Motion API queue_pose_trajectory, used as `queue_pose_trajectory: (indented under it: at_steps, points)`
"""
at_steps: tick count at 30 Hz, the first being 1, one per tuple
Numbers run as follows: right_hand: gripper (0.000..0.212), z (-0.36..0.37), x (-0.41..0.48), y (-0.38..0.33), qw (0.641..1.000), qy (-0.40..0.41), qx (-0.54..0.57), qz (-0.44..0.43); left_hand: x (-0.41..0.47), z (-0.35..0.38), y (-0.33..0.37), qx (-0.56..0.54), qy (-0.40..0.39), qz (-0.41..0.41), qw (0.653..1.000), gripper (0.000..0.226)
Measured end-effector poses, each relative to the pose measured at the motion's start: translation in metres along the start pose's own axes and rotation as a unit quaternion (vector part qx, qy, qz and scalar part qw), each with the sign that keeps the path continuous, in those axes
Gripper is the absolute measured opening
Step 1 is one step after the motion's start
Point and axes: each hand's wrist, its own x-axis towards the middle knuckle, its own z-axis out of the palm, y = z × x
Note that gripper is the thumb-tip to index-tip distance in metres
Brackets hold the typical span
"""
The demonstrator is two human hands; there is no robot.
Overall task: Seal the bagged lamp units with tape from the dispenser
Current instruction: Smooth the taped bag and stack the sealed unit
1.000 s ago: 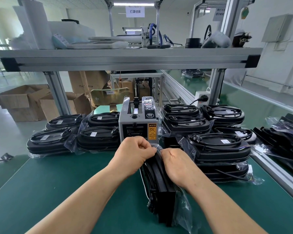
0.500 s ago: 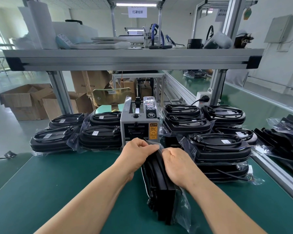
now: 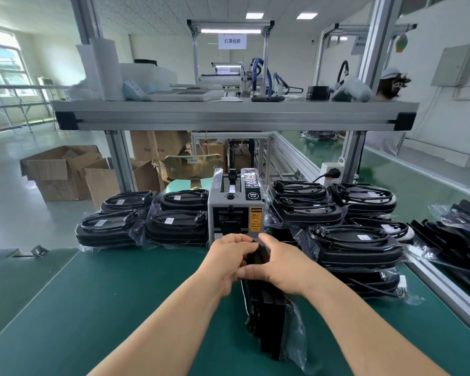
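Green counter (image 3: 92, 308) under a metal shelf (image 3: 228, 115): the left hand (image 3: 227, 263) and right hand (image 3: 280, 264) both curl round the top of a bagged lamp (image 3: 269, 321) standing on edge, just in front of the tape dispenser (image 3: 235, 210). Stacked lamps (image 3: 350, 240) flank it.

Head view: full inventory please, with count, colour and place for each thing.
mat: one, green, tabletop.
tape dispenser: one, grey, yellow caution label, back centre of mat.
held lamp unit: one, black in clear bag, on edge on mat before dispenser.
left lamp units: at least four, black, bagged, left of dispenser.
right lamp units: at least five, black, bagged, stacked right of dispenser.
cardboard boxes: several, brown, floor far left.
shelf: one, grey, overhead.
left hand: grips held lamp unit's top.
right hand: grips held lamp unit's top.
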Motion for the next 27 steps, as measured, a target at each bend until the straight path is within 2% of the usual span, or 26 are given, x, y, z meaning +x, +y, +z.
queue_pose_trajectory:
  at_steps: [5,7,9,10,11,13,15,17,20,23,24,25,27]
  points:
    - [0.085,-0.001,0.001,-0.010,0.996,-0.058,-0.072,0.013,-0.022,-0.011,-0.007,0.069,0.003,0.039,0.997,0.017]
    - [0.080,-0.008,-0.010,-0.006,0.997,-0.067,-0.041,0.024,-0.034,-0.025,-0.015,0.118,0.053,0.076,0.989,0.026]
    - [0.076,-0.016,-0.024,0.001,0.996,-0.084,0.040,0.008,-0.046,-0.044,-0.026,0.163,0.098,0.101,0.976,0.041]
    - [0.073,-0.020,-0.030,0.004,0.990,-0.101,0.094,-0.006,-0.053,-0.052,-0.031,0.175,0.095,0.099,0.975,0.050]
    - [0.071,-0.023,-0.034,0.006,0.980,-0.124,0.153,-0.021,-0.060,-0.058,-0.035,0.178,0.071,0.087,0.978,0.058]
    - [0.067,-0.026,-0.038,0.004,0.953,-0.161,0.253,-0.050,-0.071,-0.068,-0.040,0.129,-0.025,0.051,0.990,0.069]
    - [0.063,-0.026,-0.039,-0.003,0.928,-0.193,0.309,-0.081,-0.078,-0.077,-0.038,0.009,-0.111,0.035,0.993,0.066]
    - [0.056,-0.022,-0.035,-0.012,0.907,-0.215,0.348,-0.100,-0.084,-0.084,-0.026,-0.055,-0.124,0.054,0.989,0.059]
    - [0.054,-0.014,-0.027,-0.028,0.873,-0.204,0.432,-0.097,-0.085,-0.094,-0.012,-0.073,-0.063,0.093,0.991,0.058]
    - [0.065,0.000,-0.017,-0.032,0.800,-0.153,0.576,-0.065,-0.077,-0.115,-0.003,-0.099,0.023,0.100,0.990,0.043]
    - [0.065,0.009,-0.014,-0.031,0.792,-0.132,0.594,-0.052,-0.072,-0.126,-0.002,-0.114,0.061,0.094,0.987,0.036]
    - [0.067,0.019,-0.012,-0.029,0.800,-0.116,0.587,-0.041,-0.066,-0.137,-0.002,-0.130,0.100,0.085,0.983,0.032]
    - [0.068,0.046,-0.009,-0.030,0.842,-0.096,0.530,-0.027,-0.052,-0.159,-0.006,-0.147,0.169,0.067,0.972,0.027]
